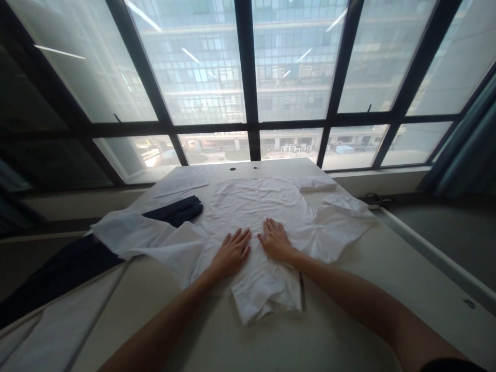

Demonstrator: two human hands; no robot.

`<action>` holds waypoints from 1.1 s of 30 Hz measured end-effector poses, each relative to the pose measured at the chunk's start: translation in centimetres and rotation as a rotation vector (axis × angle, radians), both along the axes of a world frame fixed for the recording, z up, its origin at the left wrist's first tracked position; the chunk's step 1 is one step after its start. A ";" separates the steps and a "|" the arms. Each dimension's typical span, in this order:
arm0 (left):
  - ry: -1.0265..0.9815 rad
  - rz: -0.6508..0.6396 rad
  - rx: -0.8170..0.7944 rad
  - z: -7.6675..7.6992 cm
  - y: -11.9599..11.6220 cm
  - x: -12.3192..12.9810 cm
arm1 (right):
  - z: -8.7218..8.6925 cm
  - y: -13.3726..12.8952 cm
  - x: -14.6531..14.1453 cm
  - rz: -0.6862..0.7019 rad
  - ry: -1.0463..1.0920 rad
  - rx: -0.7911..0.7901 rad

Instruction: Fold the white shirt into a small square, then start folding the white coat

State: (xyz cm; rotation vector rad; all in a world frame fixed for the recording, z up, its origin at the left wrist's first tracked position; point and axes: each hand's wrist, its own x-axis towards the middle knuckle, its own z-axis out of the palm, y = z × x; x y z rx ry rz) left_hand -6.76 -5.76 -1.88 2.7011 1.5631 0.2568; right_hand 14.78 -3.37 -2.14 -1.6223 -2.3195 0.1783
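Observation:
A white shirt [271, 199] lies spread and wrinkled over the table, its hem side toward the window. One sleeve [155, 238] stretches out to the left and the other sleeve [337, 227] to the right. The collar end [263, 297] is bunched nearest me. My left hand [232, 252] rests flat on the shirt, left of its middle, fingers extended. Just right of the middle, my right hand [275, 240] also presses flat on the cloth with its fingers stretched out. Neither hand grips anything.
A dark navy garment [174, 212] lies partly under the left sleeve. Folded white cloth [315, 183] sits at the back right, and flat white sheets [182, 178] lie at the back left. The white table [341, 299] reaches toward a dark-framed window [251, 103]. A curtain [465, 134] hangs at right.

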 end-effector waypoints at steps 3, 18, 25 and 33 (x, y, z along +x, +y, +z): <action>-0.006 -0.002 0.012 -0.3 0.2 -0.1 | -0.4 1.0 5.2 -0.147 -0.072 -0.011; 0.011 0.087 -0.115 1.9 -1.5 4.4 | 0.2 2.0 11.4 -0.230 -0.247 0.097; -0.021 0.067 -0.070 0.5 -2.4 9.1 | 0.1 -2.7 2.6 0.040 -0.107 0.080; 0.023 0.088 0.002 0.1 -3.9 5.2 | -1.0 -4.4 5.7 -0.074 -0.142 0.015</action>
